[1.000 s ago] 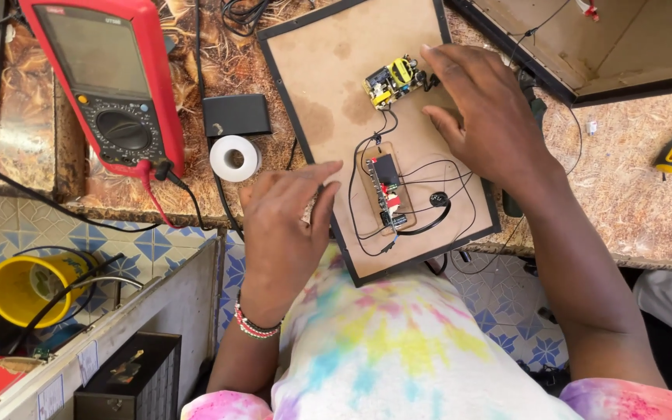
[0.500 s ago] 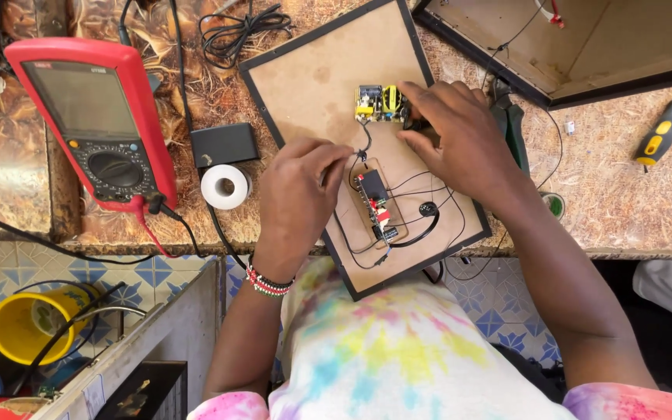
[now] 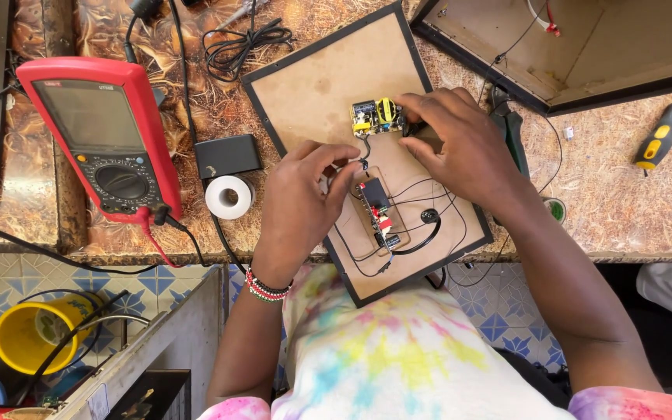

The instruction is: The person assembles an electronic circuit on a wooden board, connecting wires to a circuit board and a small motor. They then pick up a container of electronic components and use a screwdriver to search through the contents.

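Small circuit board (image 3: 373,116) with yellow parts sits mid-way up the framed backing panel (image 3: 313,85), near the desk's front edge. Right hand (image 3: 460,148) fingers curl closed over its right end; left hand (image 3: 305,194) pinches the thin black wire (image 3: 364,153) below it. Board looks light, rigid, fragile; best held by the edges. Wire limp. Right fingertips and the board's right end hidden.

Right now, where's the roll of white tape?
In the head view the roll of white tape lies on the bench left of the left hand, just below the small black box and right of the red multimeter.
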